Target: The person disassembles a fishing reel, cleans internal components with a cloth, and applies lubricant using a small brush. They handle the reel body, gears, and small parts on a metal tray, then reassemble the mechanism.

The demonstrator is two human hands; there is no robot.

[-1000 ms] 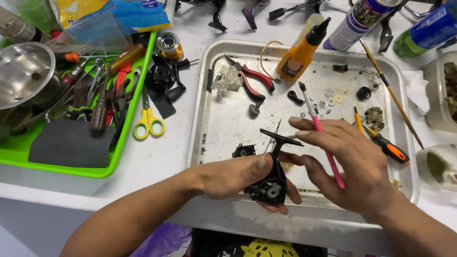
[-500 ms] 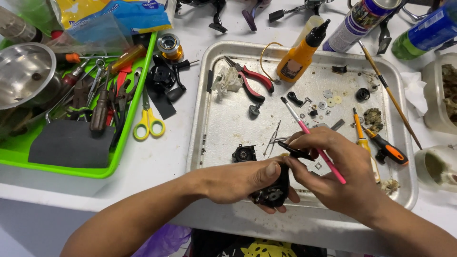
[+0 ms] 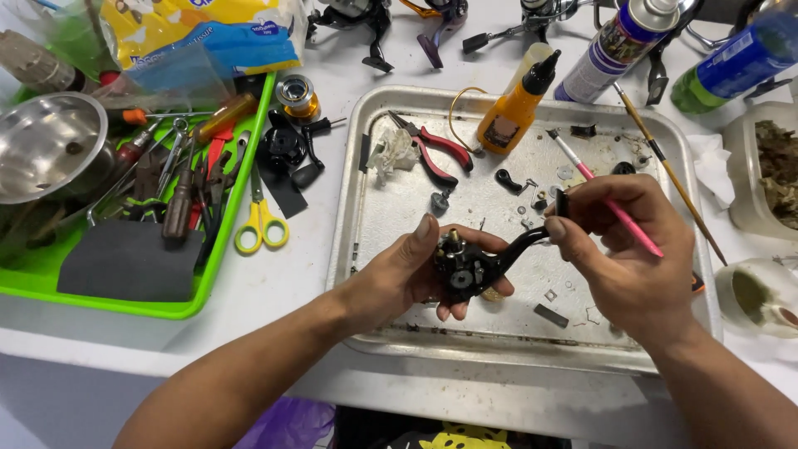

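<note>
**Holding a Small Black Reel Body Over the Metal Tray**

Starting at the left, a green tray [image 3: 133, 303] holds many tools: a screwdriver, wrenches and a flat grey pad. A shiny metal bowl [image 3: 50, 145] sits at its far end. Just beside the green tray lie yellow scissors [image 3: 260, 224] on the white table.

Next comes the big metal tray [image 3: 366, 274]. The left hand [image 3: 407, 278] is over it, fingers curled around a black fishing reel body [image 3: 465, 270]. The thumb sits on top and the other fingers cup it from below. The reel body is held up in the air above the middle of the tray, not lying on it.

It looks hard and stiff, and probably a bit heavy for its size. Small gears show on its open face, so it is best held by the outer shell, the way the left hand does. It may be greasy, so it could slip. Tiny parts could fall out if it tips.

Red pliers [image 3: 440, 150] and an orange bottle [image 3: 515, 112] lie farther back on the tray.

The right hand [image 3: 632, 249] pinches the thin black arm that sticks out of the reel body. It also grips a pink brush [image 3: 611, 204] between its fingers. That arm looks thin, so a soft grip seems wise.

Little screws and washers lie loose on the tray near the right hand.
</note>
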